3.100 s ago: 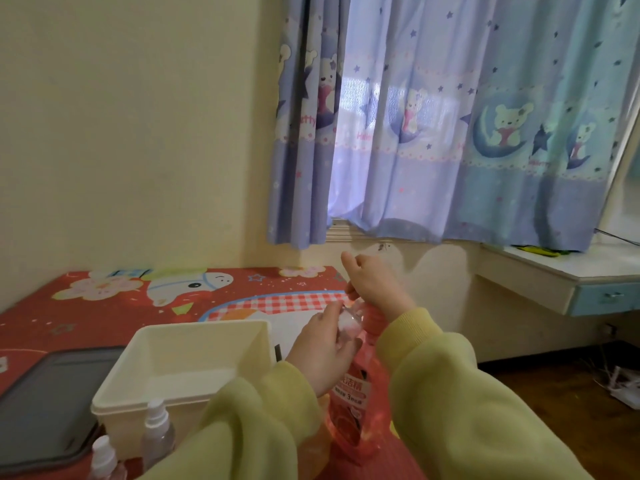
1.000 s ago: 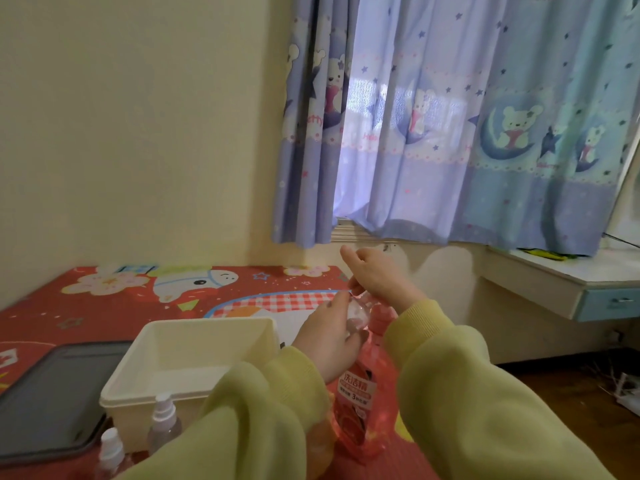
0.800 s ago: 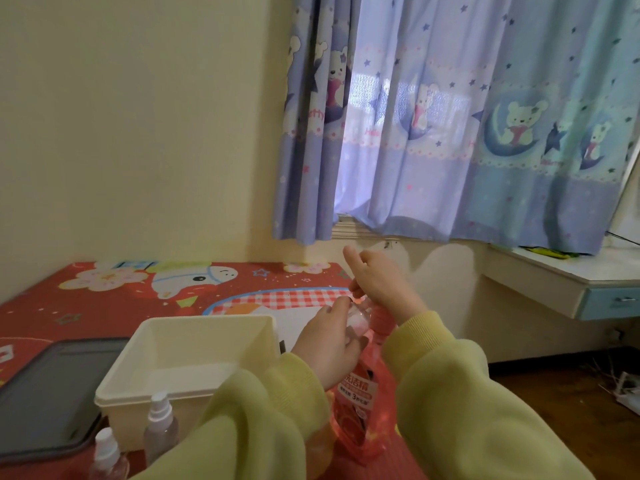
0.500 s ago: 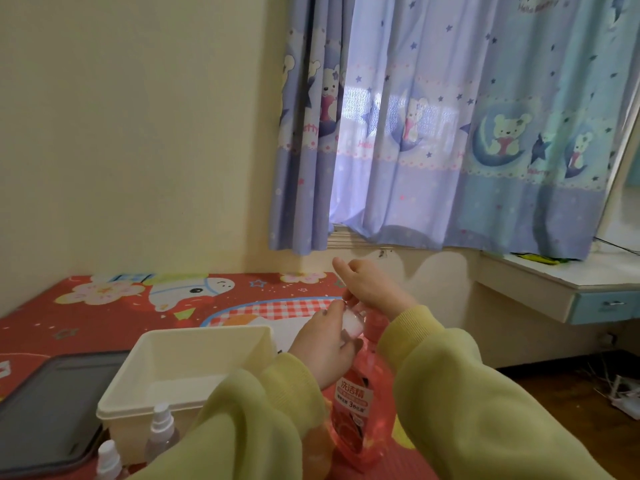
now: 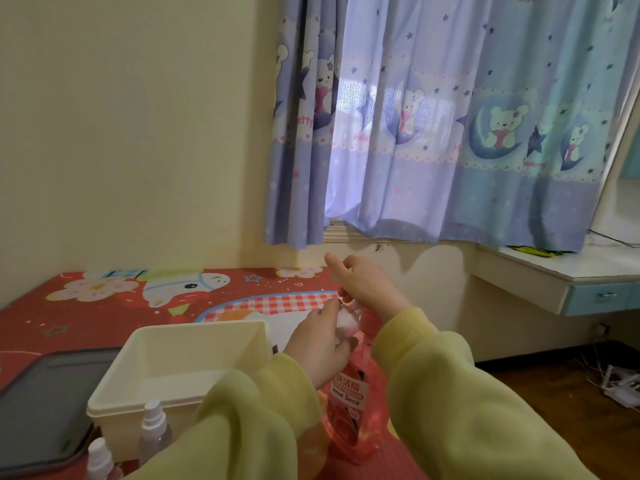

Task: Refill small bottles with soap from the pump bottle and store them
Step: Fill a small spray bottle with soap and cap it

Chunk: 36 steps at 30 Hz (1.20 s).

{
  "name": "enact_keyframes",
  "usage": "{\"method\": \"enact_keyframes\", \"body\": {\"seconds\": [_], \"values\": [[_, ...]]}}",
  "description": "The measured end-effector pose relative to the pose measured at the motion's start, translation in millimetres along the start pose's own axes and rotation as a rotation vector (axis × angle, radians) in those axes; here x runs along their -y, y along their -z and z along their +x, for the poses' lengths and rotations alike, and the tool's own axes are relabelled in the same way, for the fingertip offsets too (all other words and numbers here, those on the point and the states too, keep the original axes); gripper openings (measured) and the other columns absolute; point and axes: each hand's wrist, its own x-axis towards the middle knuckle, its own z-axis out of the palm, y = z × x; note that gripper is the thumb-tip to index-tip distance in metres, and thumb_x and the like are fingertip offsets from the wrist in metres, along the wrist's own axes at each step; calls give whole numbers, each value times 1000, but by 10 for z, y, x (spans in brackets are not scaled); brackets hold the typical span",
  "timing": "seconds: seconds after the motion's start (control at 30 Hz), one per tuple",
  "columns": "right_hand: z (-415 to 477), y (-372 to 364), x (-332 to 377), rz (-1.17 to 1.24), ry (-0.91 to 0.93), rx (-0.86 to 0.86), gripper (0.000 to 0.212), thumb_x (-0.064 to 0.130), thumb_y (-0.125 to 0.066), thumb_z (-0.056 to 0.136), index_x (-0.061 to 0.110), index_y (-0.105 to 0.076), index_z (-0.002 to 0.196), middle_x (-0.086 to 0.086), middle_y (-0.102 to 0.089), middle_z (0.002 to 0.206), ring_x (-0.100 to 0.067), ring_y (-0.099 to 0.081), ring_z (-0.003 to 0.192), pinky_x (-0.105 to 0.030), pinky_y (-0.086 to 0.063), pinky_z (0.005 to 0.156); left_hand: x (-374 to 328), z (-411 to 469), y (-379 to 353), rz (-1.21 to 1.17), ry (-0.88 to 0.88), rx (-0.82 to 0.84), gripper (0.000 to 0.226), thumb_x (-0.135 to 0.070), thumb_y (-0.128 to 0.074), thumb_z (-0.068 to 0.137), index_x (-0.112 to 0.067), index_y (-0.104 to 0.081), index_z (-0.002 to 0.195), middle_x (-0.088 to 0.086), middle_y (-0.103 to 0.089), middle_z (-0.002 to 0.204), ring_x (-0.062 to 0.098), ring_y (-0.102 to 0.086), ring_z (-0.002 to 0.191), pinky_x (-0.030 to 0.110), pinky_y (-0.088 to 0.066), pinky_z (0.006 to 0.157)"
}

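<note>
While the small clear plastic bottle [image 5: 347, 323] sat gripped in the curled fingers of the left hand [image 5: 320, 344], just beneath the right hand [image 5: 367, 285], whose fingers curled over the head of the pink translucent pump bottle [image 5: 353, 410], forefinger lifted, slow full presses looked wisest, mouth held steady.

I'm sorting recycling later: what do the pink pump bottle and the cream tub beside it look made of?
The pump bottle looks like glossy translucent pink plastic: light glows through its body around the printed label. The cream tub looks like opaque plastic, probably, with a smooth satin finish: thin moulded rim, rounded corners, soft sheen inside.
</note>
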Motion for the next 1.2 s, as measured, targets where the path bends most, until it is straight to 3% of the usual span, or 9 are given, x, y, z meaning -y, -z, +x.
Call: {"method": "enact_keyframes", "body": {"seconds": [0.17, 0.3, 0.53, 0.73, 0.83, 0.93, 1.03, 1.2], "values": [[49, 77, 84, 3, -4, 50, 49, 50, -32, 96, 7, -55, 89, -12, -64, 83, -27, -61, 77, -36, -48, 76, -48, 47, 85, -17, -31, -10, 35, -22, -55, 86, -13, -41, 117, 11, -57, 110, 27, -55, 99, 34, -46, 83], [69, 66, 44, -1, 19, 10, 49, 50, -31, 96, 8, -53, 84, -13, -64, 81, -26, -60, 76, -34, -46, 73, -41, 21, 48, -27, -27, -28, 39, -23, -56, 87, -14, -40, 121, 11, -56, 109, 27, -54, 99, 33, -44, 82], [56, -33, -63, -10, 37, -50, 58, 54, -30, 94, 4, -59, 90, -16, -68, 89, -32, -64, 87, -42, -50, 85, 26, -17, -73, -60, 0, -24, 40, -26, -55, 87, -15, -40, 122, 9, -56, 112, 26, -55, 101, 38, -47, 87], [74, 20, 21, 18, 8, 15, 49, 50, -33, 95, 8, -54, 82, -17, -67, 85, -33, -65, 85, -41, -51, 83, -39, 34, 82, -31, -7, 29, 39, -25, -56, 87, -13, -41, 121, 9, -56, 114, 26, -55, 103, 34, -45, 87], [87, 68, 45, 32, 31, -12, 46, 47, -34, 95, 9, -52, 76, -20, -69, 86, -29, -63, 77, -37, -49, 75, -65, 41, 125, -31, -32, 12, 39, -25, -56, 87, -14, -42, 121, 9, -57, 112, 25, -55, 101, 29, -42, 80], [70, 47, 10, 21, 58, -70, 47, 48, -34, 95, 10, -49, 71, -19, -68, 84, -34, -65, 83, -38, -49, 77, -69, 21, 113, -40, -32, 10, 38, -24, -58, 86, -14, -43, 119, 8, -57, 109, 24, -55, 98, 30, -43, 80], [60, 1, -41, -12, 60, -88, 53, 51, -33, 95, 7, -55, 76, -17, -69, 87, -32, -65, 84, -39, -49, 80, -37, -4, 52, -50, -13, 6, 37, -23, -58, 86, -12, -44, 118, 9, -58, 109, 26, -56, 100, 36, -46, 86], [39, -36, -53, -29, 47, -61, 57, 52, -34, 94, 2, -60, 90, -17, -69, 88, -32, -65, 86, -40, -51, 82, -41, -21, 48, -37, 22, 33, 40, -24, -58, 86, -13, -42, 121, 10, -57, 113, 26, -55, 102, 36, -46, 87]]}}
